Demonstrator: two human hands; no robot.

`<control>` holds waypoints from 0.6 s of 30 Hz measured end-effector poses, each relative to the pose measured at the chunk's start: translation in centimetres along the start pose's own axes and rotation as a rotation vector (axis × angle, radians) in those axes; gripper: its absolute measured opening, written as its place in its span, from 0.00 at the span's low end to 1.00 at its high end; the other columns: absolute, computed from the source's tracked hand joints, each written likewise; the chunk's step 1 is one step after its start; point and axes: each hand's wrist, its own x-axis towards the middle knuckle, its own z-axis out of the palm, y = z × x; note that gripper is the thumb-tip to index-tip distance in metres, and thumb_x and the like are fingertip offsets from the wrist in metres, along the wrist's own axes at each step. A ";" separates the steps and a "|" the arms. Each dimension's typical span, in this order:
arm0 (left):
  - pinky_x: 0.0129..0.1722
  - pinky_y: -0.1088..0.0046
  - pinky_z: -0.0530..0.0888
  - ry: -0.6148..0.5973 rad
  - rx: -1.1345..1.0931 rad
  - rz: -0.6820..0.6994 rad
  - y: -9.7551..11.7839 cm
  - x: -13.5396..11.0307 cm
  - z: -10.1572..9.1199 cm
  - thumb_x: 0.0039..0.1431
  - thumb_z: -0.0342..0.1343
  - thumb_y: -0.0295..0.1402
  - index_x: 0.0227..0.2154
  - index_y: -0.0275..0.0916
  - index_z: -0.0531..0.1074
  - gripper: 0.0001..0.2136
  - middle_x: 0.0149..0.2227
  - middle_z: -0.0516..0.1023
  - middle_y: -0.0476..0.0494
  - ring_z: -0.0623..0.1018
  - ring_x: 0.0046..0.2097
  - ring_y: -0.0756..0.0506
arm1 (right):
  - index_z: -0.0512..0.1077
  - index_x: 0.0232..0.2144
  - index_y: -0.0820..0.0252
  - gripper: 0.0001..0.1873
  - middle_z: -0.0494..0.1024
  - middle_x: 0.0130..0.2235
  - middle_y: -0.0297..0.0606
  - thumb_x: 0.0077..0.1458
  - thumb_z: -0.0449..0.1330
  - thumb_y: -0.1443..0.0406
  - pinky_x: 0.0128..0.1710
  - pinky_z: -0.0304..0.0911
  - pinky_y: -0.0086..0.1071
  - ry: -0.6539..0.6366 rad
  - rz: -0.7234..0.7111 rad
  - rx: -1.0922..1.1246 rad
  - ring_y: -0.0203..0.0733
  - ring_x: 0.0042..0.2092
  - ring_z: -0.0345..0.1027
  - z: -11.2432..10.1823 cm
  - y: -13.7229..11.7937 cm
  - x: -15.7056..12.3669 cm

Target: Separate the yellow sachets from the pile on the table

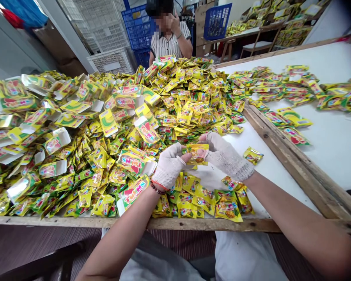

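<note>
Between my hands, above the table's near part, is a small yellow candy packet [197, 148], possibly more than one in a stack. My left hand [169, 164], in a white fingerless knit glove, pinches its left end between thumb and fingers. On the right end, my right hand [226, 157], gloved alike, has its thumb on the front and fingers behind. Loose yellow sachets [195, 197] lie below my hands along the table edge. Beside my left wrist rests a flat printed carton [134, 191]; another carton [148, 130] sits on the heap above.
A large heap of sachets [190, 97] and cartons [32, 113] covers the left and middle. A wooden divider [286, 152] runs along the right, with filled cartons [298, 88] beyond. A person [171, 39] sits across the table near blue crates [136, 29].
</note>
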 end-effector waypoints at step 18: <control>0.52 0.67 0.71 0.034 0.043 0.294 1.0 0.0 -0.3 0.63 0.52 0.44 0.55 0.42 0.62 0.20 0.48 0.73 0.42 0.73 0.50 0.45 | 0.73 0.37 0.55 0.11 0.79 0.35 0.33 0.48 0.64 0.66 0.35 0.69 0.31 -0.063 0.168 1.086 0.37 0.35 0.72 -1.1 1.1 0.4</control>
